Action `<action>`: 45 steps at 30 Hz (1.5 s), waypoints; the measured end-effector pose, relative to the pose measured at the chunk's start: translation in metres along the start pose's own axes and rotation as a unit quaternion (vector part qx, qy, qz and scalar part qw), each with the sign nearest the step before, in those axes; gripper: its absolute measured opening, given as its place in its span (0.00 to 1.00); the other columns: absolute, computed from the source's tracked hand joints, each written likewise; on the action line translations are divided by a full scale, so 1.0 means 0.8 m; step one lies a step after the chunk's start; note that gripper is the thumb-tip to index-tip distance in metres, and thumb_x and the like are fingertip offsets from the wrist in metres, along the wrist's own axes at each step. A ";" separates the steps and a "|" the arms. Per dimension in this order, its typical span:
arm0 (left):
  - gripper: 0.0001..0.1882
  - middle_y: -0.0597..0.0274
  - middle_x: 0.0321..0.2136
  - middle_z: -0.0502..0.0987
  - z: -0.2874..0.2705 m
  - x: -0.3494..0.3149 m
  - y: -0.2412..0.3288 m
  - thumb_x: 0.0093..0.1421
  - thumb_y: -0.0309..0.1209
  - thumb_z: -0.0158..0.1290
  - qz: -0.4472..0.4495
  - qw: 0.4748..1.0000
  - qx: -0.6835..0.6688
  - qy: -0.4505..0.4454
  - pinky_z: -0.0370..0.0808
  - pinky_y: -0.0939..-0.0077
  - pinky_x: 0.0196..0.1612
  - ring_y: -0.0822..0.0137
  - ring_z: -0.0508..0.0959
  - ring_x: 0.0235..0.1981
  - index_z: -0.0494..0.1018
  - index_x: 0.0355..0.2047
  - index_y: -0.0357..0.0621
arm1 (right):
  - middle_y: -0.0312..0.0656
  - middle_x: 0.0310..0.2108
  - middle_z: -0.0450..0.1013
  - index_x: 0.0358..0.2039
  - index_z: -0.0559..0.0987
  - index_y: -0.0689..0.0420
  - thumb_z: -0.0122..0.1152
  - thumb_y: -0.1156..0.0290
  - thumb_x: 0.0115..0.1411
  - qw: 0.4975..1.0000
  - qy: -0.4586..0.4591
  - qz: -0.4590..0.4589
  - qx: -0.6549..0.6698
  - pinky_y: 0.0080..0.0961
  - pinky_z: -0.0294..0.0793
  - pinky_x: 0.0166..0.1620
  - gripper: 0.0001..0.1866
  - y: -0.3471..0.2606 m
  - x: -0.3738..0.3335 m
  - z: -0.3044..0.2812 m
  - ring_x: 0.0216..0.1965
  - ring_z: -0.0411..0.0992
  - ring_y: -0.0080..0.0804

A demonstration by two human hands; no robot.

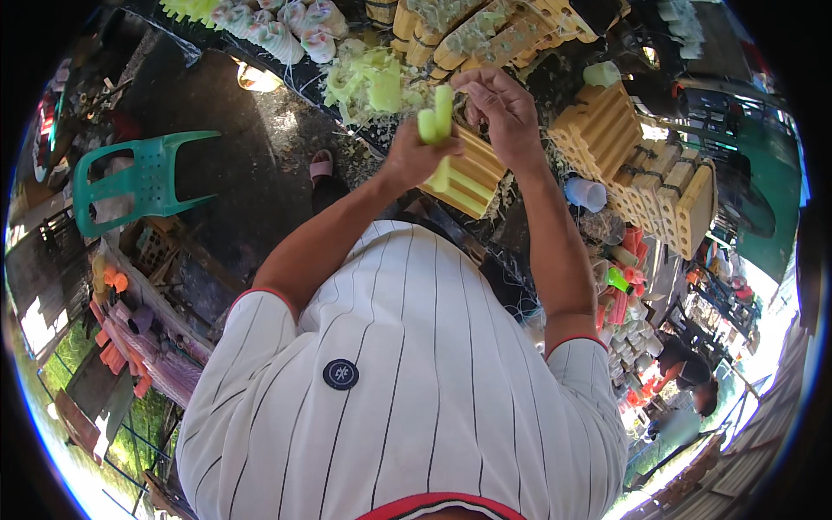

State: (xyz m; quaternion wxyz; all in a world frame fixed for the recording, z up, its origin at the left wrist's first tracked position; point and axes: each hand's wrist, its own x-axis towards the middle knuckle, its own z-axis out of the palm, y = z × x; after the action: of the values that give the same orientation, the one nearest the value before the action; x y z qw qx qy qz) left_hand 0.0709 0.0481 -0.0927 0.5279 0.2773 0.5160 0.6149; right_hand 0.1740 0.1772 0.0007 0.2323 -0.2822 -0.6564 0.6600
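Several light-green, candle-like sticks (443, 111) poke up from my left hand (418, 154), which is closed round them. A paler green piece (442, 176) hangs below the same hand. My right hand (501, 111) is beside the tops of the sticks, its fingers bent and thumb and forefinger close together; whatever may be between them is too small to make out. Under both hands lies a yellow grooved block (472, 191) with long channels. Past my left hand is a heap of crumpled light-green sheets and shavings (368, 80).
Yellow blocks tied with dark bands (485, 39) lie at the far side. More grooved and holed blocks (663, 178) are stacked at the right, near a whitish cup (586, 194). A green plastic chair (139, 182) stands left; a person (685, 373) is at the lower right.
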 end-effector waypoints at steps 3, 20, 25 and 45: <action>0.05 0.58 0.27 0.81 -0.098 -0.028 0.028 0.60 0.21 0.63 -0.144 0.989 -0.025 0.016 0.80 0.71 0.33 0.66 0.83 0.27 0.76 0.33 0.38 | 0.44 0.31 0.78 0.42 0.82 0.60 0.65 0.67 0.63 0.964 -0.075 0.000 -0.254 0.37 0.78 0.38 0.11 0.087 0.002 -0.005 0.33 0.79 0.42; 0.15 0.60 0.18 0.79 -0.115 -0.023 -0.137 0.54 0.36 0.71 -0.262 0.948 0.146 0.107 0.76 0.69 0.21 0.69 0.80 0.17 0.80 0.26 0.36 | 0.53 0.29 0.77 0.35 0.80 0.61 0.63 0.65 0.66 0.898 -0.274 0.090 -0.333 0.40 0.75 0.38 0.12 0.212 -0.011 0.040 0.33 0.77 0.50; 0.27 0.53 0.24 0.84 -0.116 -0.024 -0.151 0.48 0.50 0.73 -0.233 0.901 0.331 0.155 0.82 0.64 0.30 0.59 0.86 0.26 0.82 0.29 0.35 | 0.60 0.24 0.75 0.27 0.79 0.63 0.63 0.58 0.66 0.849 -0.256 0.030 -0.462 0.49 0.74 0.34 0.19 0.206 -0.012 0.068 0.31 0.79 0.61; 0.37 0.60 0.42 0.81 -0.063 -0.024 -0.009 0.56 0.48 0.73 0.104 0.982 0.042 -0.149 0.75 0.68 0.52 0.66 0.78 0.44 0.75 0.59 0.40 | 0.27 0.18 0.66 0.17 0.74 0.54 0.68 0.70 0.66 0.995 -0.079 0.060 -0.017 0.20 0.60 0.26 0.20 0.017 -0.034 0.018 0.21 0.60 0.13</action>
State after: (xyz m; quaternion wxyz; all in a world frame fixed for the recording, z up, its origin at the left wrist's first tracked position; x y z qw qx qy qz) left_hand 0.0346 0.0123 -0.1115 0.5199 0.4400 0.4248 0.5963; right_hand 0.1851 0.1483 -0.0117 0.1351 -0.2723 -0.6656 0.6816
